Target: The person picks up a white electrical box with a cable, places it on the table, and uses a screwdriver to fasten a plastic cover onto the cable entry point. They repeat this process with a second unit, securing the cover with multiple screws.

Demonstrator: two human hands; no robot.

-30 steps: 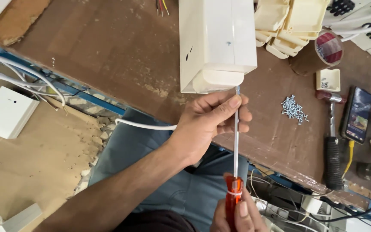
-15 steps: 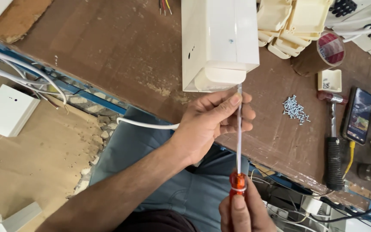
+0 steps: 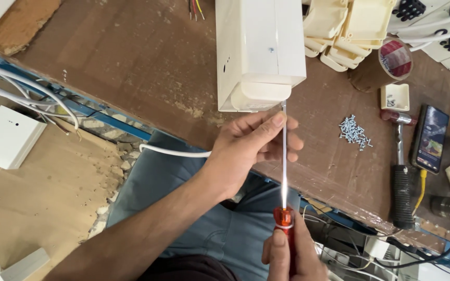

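A white rectangular plastic box stands at the near edge of a brown worktable. A long screwdriver with an orange handle points up at the box's lower right corner, its tip touching there. My left hand pinches the metal shaft just under the box, fingers curled round it. At the bottom of the view my right hand grips the orange handle. A white cable runs from the left under my left hand.
To the right lie a heap of small screws, a hammer, a phone, a tape roll and stacked cream covers. A white flat box lies on the floor at left.
The orange handle and my right hand have moved a little upward toward the box. My left hand stays on the shaft.
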